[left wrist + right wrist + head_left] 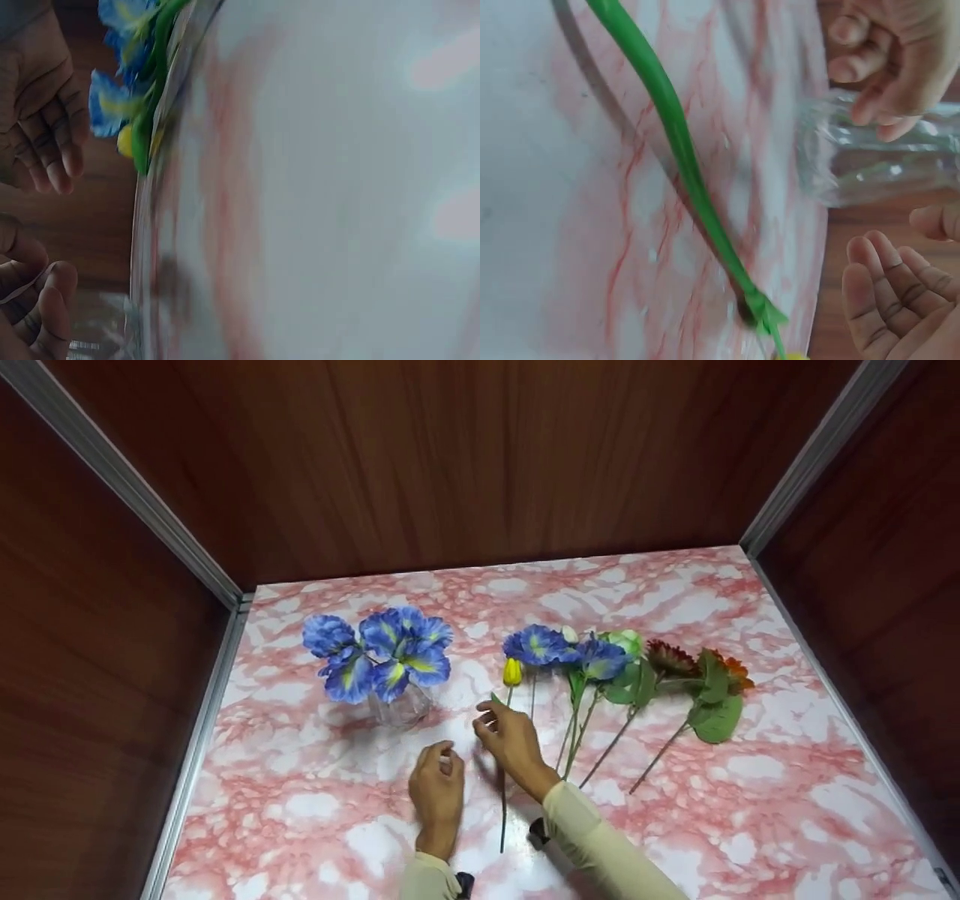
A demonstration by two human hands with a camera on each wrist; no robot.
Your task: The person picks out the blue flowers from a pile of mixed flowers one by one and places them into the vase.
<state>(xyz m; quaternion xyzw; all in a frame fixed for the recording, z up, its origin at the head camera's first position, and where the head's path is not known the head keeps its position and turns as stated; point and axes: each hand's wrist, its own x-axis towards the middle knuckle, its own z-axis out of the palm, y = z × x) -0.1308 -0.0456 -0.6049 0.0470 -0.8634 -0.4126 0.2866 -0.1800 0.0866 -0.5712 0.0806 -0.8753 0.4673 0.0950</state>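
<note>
My left hand [437, 791] hangs over the table with loosely curled fingers, in front of a clear glass vase [397, 711] of blue irises [405, 641]. Thumb and index finger come close together in the left wrist view, with nothing seen held. My right hand [512, 739] hovers over the stem of a yellow tulip [512, 671], which lies on the table. Its fingers are relaxed and bent in the head view; the right wrist view has them [889, 289] apart from the tulip's green leaf [679, 135].
Right of the tulip lie more blue irises [536, 645], a pale green flower [624, 641], a dark red flower [670, 658] and an orange flower [739, 671] with broad leaves. Brown panels [450, 465] wall the pink marbled table [300, 810] on three sides.
</note>
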